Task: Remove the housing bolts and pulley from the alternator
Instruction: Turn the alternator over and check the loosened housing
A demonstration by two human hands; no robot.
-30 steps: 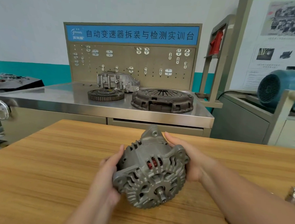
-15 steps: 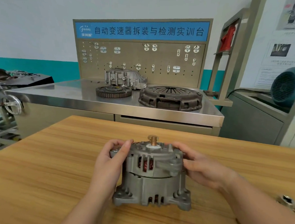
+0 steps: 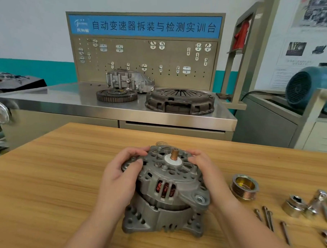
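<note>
At centre frame the left hand (image 3: 119, 178) curls round the rim of the alternator (image 3: 165, 195), which stands shaft-up on the table (image 3: 44, 175); the right hand (image 3: 207, 174) grips the opposite rim. To the right lie the pulley (image 3: 244, 188) and the long bolts (image 3: 285, 232), off already, so I'd say little remains.

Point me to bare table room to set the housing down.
Wooden table left of the left hand is bare to its edge; also the far strip beyond the pulley. Crowded right of the alternator: pulley, bolts, socket.
</note>
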